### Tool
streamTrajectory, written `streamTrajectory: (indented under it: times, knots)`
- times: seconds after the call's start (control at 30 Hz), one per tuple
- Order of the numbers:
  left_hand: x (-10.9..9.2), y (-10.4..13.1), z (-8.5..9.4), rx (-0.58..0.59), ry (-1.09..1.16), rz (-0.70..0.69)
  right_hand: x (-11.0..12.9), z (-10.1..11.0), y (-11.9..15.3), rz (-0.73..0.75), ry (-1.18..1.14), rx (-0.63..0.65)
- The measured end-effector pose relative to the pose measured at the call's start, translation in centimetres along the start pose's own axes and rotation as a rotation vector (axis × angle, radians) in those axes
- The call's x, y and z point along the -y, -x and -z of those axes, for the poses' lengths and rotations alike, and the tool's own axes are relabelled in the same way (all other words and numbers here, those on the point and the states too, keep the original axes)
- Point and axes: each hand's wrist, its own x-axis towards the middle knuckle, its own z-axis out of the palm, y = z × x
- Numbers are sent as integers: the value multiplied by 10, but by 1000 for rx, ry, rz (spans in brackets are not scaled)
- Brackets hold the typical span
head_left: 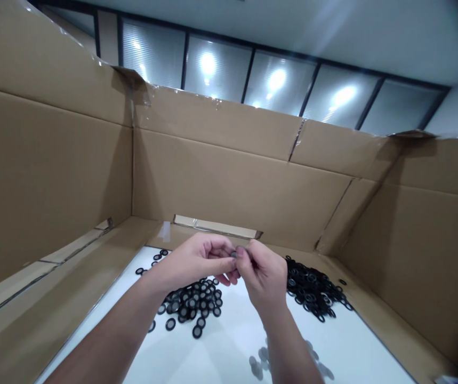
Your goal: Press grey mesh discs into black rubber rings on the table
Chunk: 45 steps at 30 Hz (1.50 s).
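My left hand [207, 260] and my right hand [264, 272] meet above the white board [229, 341], fingertips together. Pinched between them is a small grey disc [234, 255], mostly covered by the fingers; whether a black ring surrounds it I cannot tell. Below my left hand lies a pile of grey discs with black rims [192, 301], a few spread around its edges. A heap of thin black rings [312, 288] is to the right of my right hand. Bare translucent grey discs [263, 356] lie near my right forearm, which partly hides them.
Tall cardboard walls [221, 176] enclose the board at the back and both sides. A cardboard strip [216, 226] runs along the bottom of the back wall. One loose black ring [342, 281] sits on cardboard at the right. Windows [276, 80] show beyond the box.
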Motion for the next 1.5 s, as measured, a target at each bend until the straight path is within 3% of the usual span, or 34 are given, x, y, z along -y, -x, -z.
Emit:
streamTrajectory:
  times: [0.13,0.3,0.37,0.57,0.67,0.87,1.17,1.5]
  knots:
    - [7,-6,-13,-49,139,-48,1,-4,3,-15,29,-152]
    - [12,-9,-19,-24,277,-147,5,-5,7,-84,-28,-218]
    - [12,-8,-17,-30,263,-144,5,-1,6,-95,-52,-181]
    - [8,-4,-5,-44,91,-51,-5,21,-6,-149,-222,297]
    - [3,-2,-3,-25,23,17,-8,25,-9,-208,-270,403]
    - [-6,4,-2,-54,-88,63,-8,23,-6,-168,-253,410]
    - [-6,4,-7,-105,-161,-2,-8,24,-7,-156,-239,366]
    - [-9,7,8,57,-186,71,-5,21,-6,-53,-176,389]
